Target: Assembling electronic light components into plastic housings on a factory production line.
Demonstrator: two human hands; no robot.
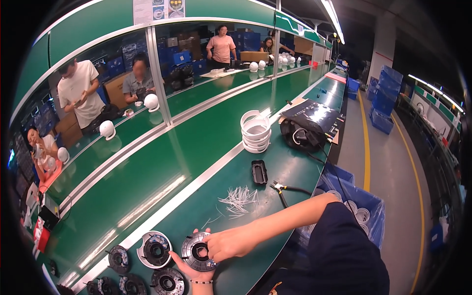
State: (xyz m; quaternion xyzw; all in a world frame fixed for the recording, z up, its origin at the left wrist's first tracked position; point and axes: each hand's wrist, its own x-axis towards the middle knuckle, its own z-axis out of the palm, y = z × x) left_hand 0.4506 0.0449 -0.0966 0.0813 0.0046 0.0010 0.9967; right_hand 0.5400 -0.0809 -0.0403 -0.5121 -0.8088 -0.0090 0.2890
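Note:
A round silver-and-black disc-shaped part (189, 250) with a hole in its middle rests in my left hand (196, 273). The thumb lies along its left side and fingertips show past its far edge. Over the disc's right half bends my right hand (230, 244), its fingers closed at the surface near the central hole. Whatever those fingers pinch is hidden. Just left sits a white round housing (142, 250) with a black disc inside. More black disc parts (118, 259) lie around it, including another one (167, 281) beside my left wrist.
Thin white strips (239, 201), a black tray (259, 173) and side cutters (286, 189) lie beyond my hands. Farther off stand stacked white rings (255, 135) and a black-covered bundle (309, 125). A blue bin (376, 216) holds white rings at right. People work across the green conveyor (162, 172).

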